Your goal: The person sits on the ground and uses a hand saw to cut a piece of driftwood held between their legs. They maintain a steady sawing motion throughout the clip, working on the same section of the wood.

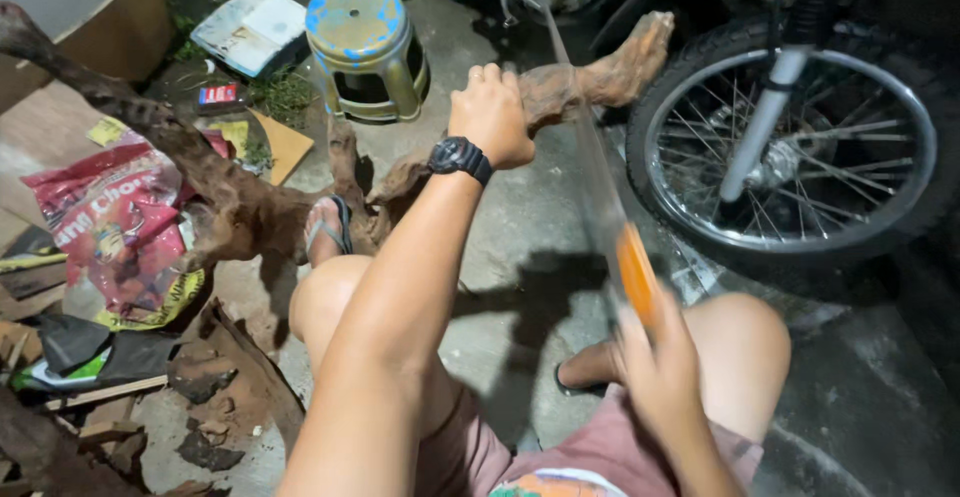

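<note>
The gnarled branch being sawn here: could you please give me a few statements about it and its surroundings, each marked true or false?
1. The left hand grips the branch. True.
2. The right hand holds a hammer. False: it holds a handsaw by its orange handle.
3. A plastic stool stands beyond the branch. True.
4. The left wrist is bare. False: it wears a black watch.
5. A car tyre lies at right. False: a spoked motorcycle wheel stands there.

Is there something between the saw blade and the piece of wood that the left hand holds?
Nothing visible. The saw blade already lies across the branch just right of the left hand; the right hand grips the orange handle.
</note>
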